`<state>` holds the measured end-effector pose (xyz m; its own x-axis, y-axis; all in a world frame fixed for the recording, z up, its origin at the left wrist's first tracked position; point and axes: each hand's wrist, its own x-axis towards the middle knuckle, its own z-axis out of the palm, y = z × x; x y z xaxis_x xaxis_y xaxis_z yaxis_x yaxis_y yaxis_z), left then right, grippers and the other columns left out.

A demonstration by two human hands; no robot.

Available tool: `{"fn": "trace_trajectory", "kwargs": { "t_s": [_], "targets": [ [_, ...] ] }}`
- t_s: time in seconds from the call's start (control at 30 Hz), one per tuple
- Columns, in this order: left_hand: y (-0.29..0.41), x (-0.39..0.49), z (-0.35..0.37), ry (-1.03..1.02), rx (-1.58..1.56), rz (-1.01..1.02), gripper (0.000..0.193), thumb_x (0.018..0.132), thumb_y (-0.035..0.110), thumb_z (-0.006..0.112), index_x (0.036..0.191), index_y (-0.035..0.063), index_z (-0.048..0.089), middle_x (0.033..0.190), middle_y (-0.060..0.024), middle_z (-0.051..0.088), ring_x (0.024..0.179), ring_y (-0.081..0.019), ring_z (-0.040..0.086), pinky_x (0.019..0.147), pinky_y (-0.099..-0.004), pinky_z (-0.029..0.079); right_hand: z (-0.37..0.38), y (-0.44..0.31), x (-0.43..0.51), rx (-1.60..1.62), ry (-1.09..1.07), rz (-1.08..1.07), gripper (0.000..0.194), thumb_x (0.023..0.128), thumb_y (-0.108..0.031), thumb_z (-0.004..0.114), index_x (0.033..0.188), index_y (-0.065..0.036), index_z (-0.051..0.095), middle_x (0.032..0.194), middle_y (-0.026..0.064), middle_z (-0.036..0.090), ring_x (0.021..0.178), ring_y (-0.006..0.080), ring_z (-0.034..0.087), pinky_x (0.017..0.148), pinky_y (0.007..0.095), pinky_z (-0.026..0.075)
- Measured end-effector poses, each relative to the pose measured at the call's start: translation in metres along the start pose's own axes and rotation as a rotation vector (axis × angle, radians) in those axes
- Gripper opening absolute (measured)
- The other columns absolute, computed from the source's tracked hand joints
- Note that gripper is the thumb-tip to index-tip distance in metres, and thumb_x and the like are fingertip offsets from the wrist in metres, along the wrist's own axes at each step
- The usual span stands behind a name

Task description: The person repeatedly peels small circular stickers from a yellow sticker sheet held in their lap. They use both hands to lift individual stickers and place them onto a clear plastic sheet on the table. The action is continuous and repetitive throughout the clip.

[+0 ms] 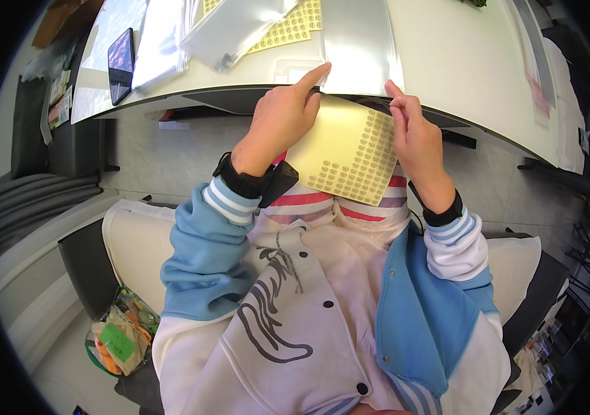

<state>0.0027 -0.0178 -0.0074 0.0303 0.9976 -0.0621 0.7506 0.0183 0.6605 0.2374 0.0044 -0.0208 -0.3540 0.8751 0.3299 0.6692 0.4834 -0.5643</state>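
A sheet of small round stickers on yellowish backing (346, 150) lies across my lap, below the table's edge; part of it carries no stickers. Above it, a clear plastic bag (359, 49) lies flat on the white table, its near end at the edge. My left hand (287, 116) is over the sheet's left side, with its index finger stretched to the bag's left edge. My right hand (417, 129) is at the sheet's right side, fingers curled, one fingertip by the bag's near right corner. Whether its fingers pinch anything cannot be made out.
More clear plastic bags (232, 36) overlap further yellow sticker sheets (289, 31) on the table (455, 67). A smartphone (121, 66) lies at the left, beside a shiny stack of plastic bags (162, 46). A small clear plastic piece (295, 70) sits near the edge.
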Motion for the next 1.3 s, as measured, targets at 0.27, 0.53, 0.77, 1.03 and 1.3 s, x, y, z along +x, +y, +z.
{"fn": "trace_trajectory", "kwargs": {
  "t_s": [0.27, 0.53, 0.77, 1.03, 1.3],
  "targets": [
    [-0.004, 0.004, -0.004, -0.083, -0.166, -0.054, 0.055, 0.092, 0.009, 0.060, 0.144, 0.0216, 0.050, 0.064, -0.0066, 0.055, 0.057, -0.0145, 0.049, 0.059, -0.0303, 0.045, 0.017, -0.001, 0.013, 0.027, 0.002, -0.047, 0.022, 0.098, -0.016, 0.055, 0.120, -0.010, 0.057, 0.083, 0.0122, 0.070, 0.060, 0.0323, 0.065, 0.051, 0.0410, 0.050],
    [-0.002, 0.002, 0.002, -0.047, -0.156, 0.016, 0.056, 0.092, 0.009, 0.061, 0.145, 0.0199, 0.048, 0.066, -0.0040, 0.057, 0.060, -0.0110, 0.048, 0.061, -0.0277, 0.044, 0.018, -0.008, 0.019, 0.025, -0.068, -0.021, 0.019, 0.099, -0.018, 0.054, 0.116, -0.010, 0.057, 0.077, 0.0130, 0.069, 0.061, 0.0322, 0.066, 0.051, 0.0411, 0.050],
    [0.000, 0.005, -0.002, 0.013, -0.657, -0.192, 0.053, 0.092, 0.013, 0.063, 0.143, 0.0066, 0.047, 0.074, -0.0064, 0.068, 0.056, -0.0142, 0.061, 0.053, -0.0260, 0.049, 0.018, -0.004, 0.023, 0.096, -0.074, -0.027, 0.014, 0.099, -0.016, 0.051, 0.110, -0.008, 0.054, 0.088, 0.0126, 0.072, 0.065, 0.0344, 0.066, 0.055, 0.0434, 0.051],
    [0.007, 0.013, -0.017, -0.067, -0.998, -0.304, 0.028, 0.095, 0.020, 0.062, 0.106, -0.0042, 0.068, 0.074, -0.0054, 0.065, 0.055, -0.0084, 0.057, 0.049, -0.0197, 0.043, 0.017, -0.006, 0.023, 0.136, -0.086, 0.010, 0.011, 0.100, -0.016, 0.051, 0.107, -0.008, 0.053, 0.100, 0.0101, 0.073, 0.066, 0.0346, 0.067, 0.058, 0.0433, 0.052],
    [0.004, 0.019, -0.016, -0.071, -0.858, -0.360, 0.023, 0.092, 0.019, 0.064, 0.094, -0.0029, 0.070, 0.061, -0.0001, 0.056, 0.047, -0.0061, 0.046, 0.043, -0.0210, 0.033, -0.009, -0.011, 0.052, 0.279, -0.259, -0.078, 0.009, 0.094, -0.014, 0.059, 0.097, -0.007, 0.063, 0.086, 0.0098, 0.067, 0.074, 0.0308, 0.065, 0.065, 0.0386, 0.050]
  ]
}}
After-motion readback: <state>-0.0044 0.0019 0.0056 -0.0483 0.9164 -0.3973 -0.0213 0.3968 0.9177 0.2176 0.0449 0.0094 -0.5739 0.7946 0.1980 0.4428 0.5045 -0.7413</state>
